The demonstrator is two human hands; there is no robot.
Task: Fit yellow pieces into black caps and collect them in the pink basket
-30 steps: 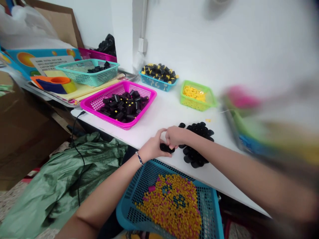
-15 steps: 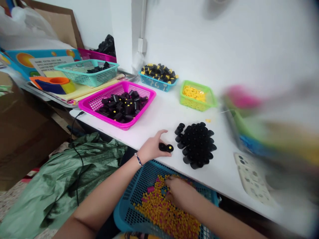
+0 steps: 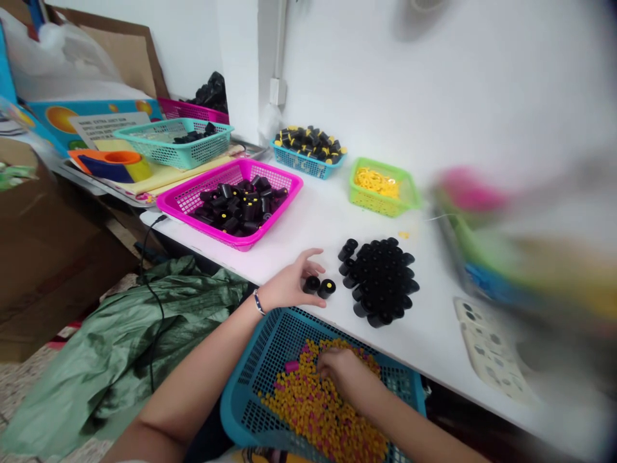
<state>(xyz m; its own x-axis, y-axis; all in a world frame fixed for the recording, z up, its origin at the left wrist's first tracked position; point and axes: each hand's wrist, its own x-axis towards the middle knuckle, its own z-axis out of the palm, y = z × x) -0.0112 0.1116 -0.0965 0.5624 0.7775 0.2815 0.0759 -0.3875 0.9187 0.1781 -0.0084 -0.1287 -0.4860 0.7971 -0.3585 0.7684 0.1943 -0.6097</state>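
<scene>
Reaching into yellow pellets (image 3: 308, 411) in the blue mesh basket (image 3: 237, 392), right hand (image 3: 340, 373) curled, can't tell if it holds any; left hand (image 3: 288, 287) open, empty, just beside two black cylinders (image 3: 319, 287), now upright, just above the basket; white table (image 3: 313, 218) edge close, bare gap before black cylinder cluster (image 3: 378, 283)

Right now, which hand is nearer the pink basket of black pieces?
The left hand is nearer: it lies on the white table in front of the pink basket, not touching it. The right hand is farther, down in the yellow beads in the blue basket.
</scene>
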